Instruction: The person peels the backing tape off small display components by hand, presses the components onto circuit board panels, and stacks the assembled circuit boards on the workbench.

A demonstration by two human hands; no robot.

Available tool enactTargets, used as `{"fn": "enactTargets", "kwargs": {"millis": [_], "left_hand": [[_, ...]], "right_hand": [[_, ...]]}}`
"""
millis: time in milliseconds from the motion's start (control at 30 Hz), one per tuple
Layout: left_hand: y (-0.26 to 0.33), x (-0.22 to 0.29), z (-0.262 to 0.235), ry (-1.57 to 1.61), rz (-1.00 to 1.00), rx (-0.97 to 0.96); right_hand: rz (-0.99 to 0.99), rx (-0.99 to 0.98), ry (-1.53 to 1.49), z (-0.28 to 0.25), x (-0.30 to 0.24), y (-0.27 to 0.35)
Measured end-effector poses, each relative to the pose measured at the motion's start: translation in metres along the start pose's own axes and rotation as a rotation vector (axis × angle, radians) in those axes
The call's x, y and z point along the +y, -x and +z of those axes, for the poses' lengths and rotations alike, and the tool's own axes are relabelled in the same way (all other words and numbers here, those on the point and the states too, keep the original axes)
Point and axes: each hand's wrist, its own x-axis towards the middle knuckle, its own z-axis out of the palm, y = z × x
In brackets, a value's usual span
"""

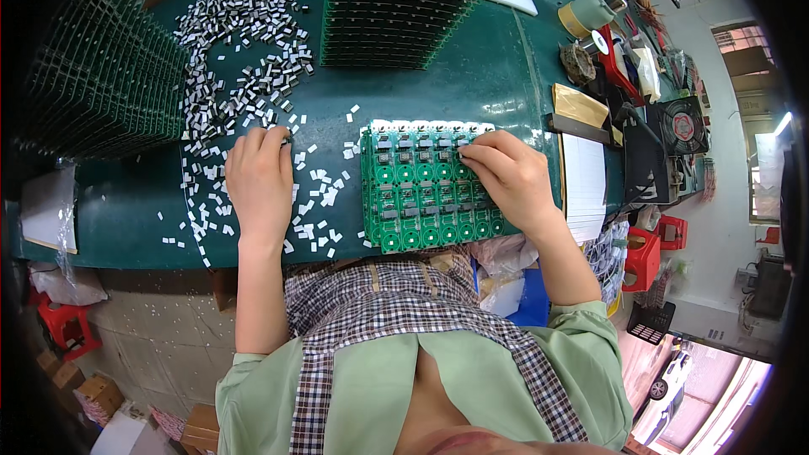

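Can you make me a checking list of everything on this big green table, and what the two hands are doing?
Surface: green table, mostly covered with parts.
Job's things: green circuit board panel lying flat at the near edge; small white and grey components heaped at the back left and scattered by the left hand.
Clutter: stacks of green boards at the back and far left; tape rolls, a small fan and a white paper pad on the right.
Hands: left hand rests on the loose components; right hand presses its fingertips on the panel.
Cables: nothing seen.
Surroundings: red stools, cardboard boxes, another person far off.
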Motion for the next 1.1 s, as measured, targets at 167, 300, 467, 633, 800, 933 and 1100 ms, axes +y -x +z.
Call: {"fn": "enactTargets", "kwargs": {"millis": [167, 300, 467, 633, 800, 933, 1100], "left_hand": [[0.0, -0.003, 0.002, 0.025, 0.013, 0.011], [-0.001, -0.001, 0.0, 0.051, 0.021, 0.027], [0.0, -0.003, 0.001, 0.207, -0.006, 0.13], [0.003, -0.003, 0.001, 0.271, 0.003, 0.149], [0.005, -0.003, -0.008, 0.616, -0.136, 0.071], [0.011, 0.024, -0.024, 1.317, -0.328, -0.14], [0.031, 0.067, -0.035, 1.46, -0.317, -0.153]], "right_hand": [[-0.051, -0.025, 0.067, -0.002, -0.002, -0.004], [-0.063, -0.045, 0.061, -0.003, 0.001, -0.005], [-0.121, -0.056, 0.068, -0.002, 0.006, -0.003], [-0.14, -0.071, 0.077, -0.003, 0.004, -0.001], [-0.168, -0.045, 0.092, -0.003, 0.003, 0.003], [-0.095, -0.035, 0.118, -0.001, -0.005, 0.005], [0.06, 0.034, -0.474, -0.008, -0.059, -0.013]]}}
